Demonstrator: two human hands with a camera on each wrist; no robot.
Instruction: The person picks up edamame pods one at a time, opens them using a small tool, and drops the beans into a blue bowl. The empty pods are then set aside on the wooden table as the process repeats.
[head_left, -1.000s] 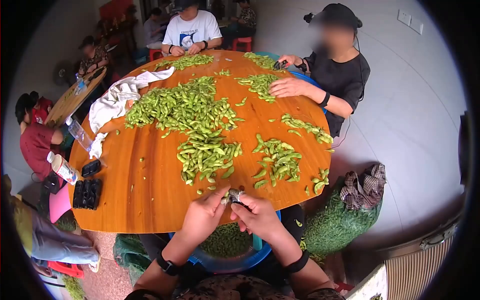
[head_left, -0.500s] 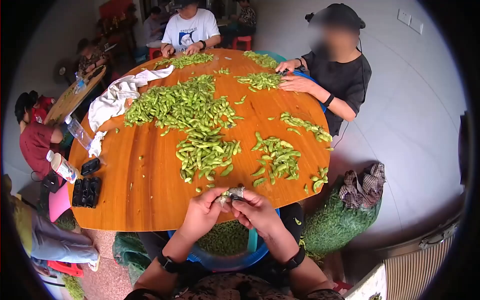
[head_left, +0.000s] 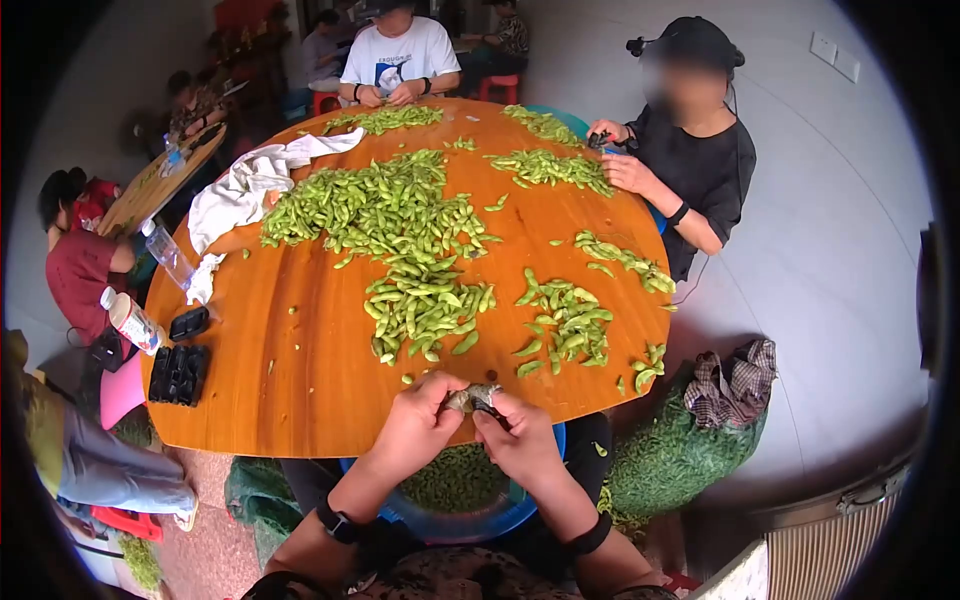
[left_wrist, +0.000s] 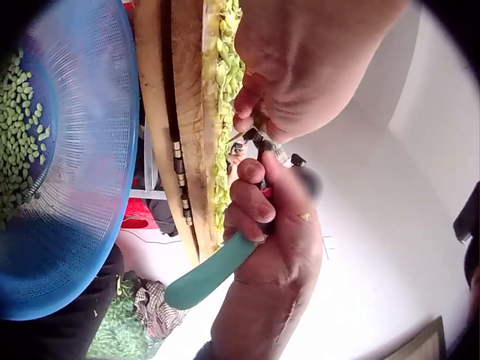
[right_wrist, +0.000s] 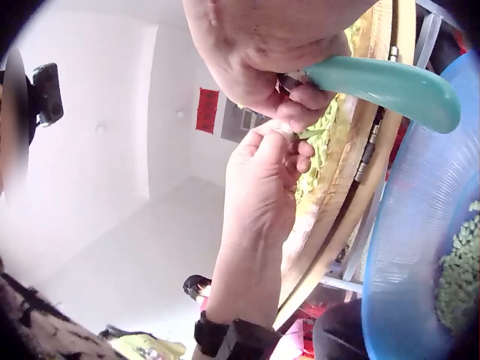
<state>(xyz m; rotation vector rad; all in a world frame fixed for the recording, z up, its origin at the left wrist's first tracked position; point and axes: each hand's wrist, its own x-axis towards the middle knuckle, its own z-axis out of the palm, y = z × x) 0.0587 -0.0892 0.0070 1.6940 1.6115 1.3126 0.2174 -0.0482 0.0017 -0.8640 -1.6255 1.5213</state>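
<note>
My left hand [head_left: 418,420] and right hand [head_left: 522,435] meet fingertip to fingertip over the table's near edge. Between the left thumb and fingers a green edamame pod [right_wrist: 306,135] is pinched, its end poking out. The right fingers curl round a tool with a curved teal handle [left_wrist: 210,274], which sticks out past the palm; its working end is hidden among the fingertips. Greyish wrapping [head_left: 472,398] shows at the fingertips. Below both hands sits a blue basin [right_wrist: 390,247] of shelled green beans [left_wrist: 19,112].
A large heap of edamame pods [head_left: 400,215] and smaller piles cover the round wooden table [head_left: 250,330]. At left are a white cloth [head_left: 235,195], bottles [head_left: 132,322] and a black tray [head_left: 179,375]. A full green net sack [head_left: 650,460] stands at right. Two people work across the table.
The head view has shifted slightly, moving the table right in the picture. The teal handle, seen below my right hand before, is hidden there now. My hands stay together at the fingertips.
</note>
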